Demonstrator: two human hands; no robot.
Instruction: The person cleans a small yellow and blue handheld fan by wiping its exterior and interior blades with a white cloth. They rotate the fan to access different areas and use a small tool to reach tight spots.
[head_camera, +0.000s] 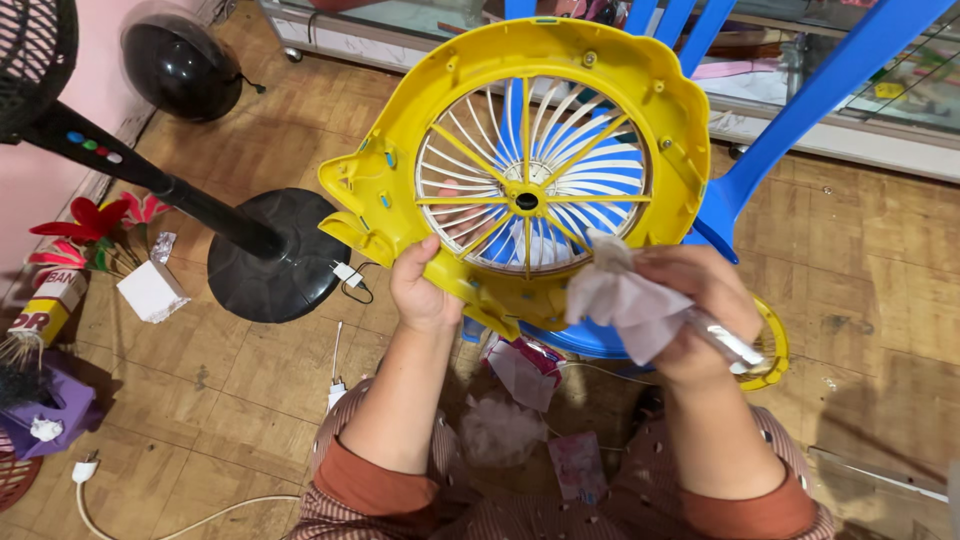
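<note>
While left hand (425, 290) steadies, yellow fan housing (420, 130) faces viewer

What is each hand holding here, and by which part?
The left hand grips the yellow fan housing by its lower rim. The right hand holds a crumpled white tissue against the grille, plus a slim silvery tool by its shaft.

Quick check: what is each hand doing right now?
Left hand: closed, gripping the lower rim of the yellow fan housing.
Right hand: closed on a crumpled tissue and a slim silvery tool.
</note>
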